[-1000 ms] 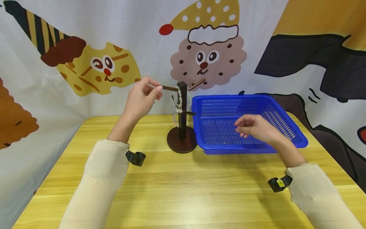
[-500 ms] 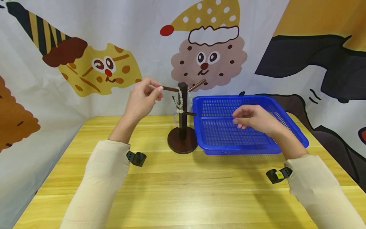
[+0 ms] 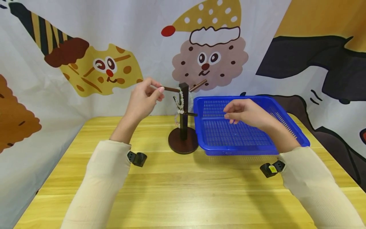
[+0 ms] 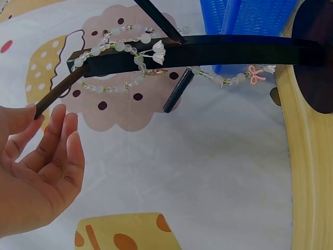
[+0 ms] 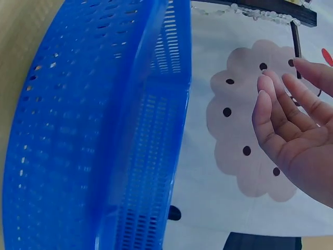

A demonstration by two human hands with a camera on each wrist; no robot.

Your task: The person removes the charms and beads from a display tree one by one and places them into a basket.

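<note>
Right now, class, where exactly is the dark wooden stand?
In the head view, the dark wooden stand is on the table, just left of the blue basket, with the left fingers pinching its upper peg.

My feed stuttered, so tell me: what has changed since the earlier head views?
The right hand has moved up and left in the head view, closer to the stand; it holds nothing. Nothing was taken hold of or let go. The left hand still pinches the tip of a peg; the stand, beads and basket stayed put.
</note>
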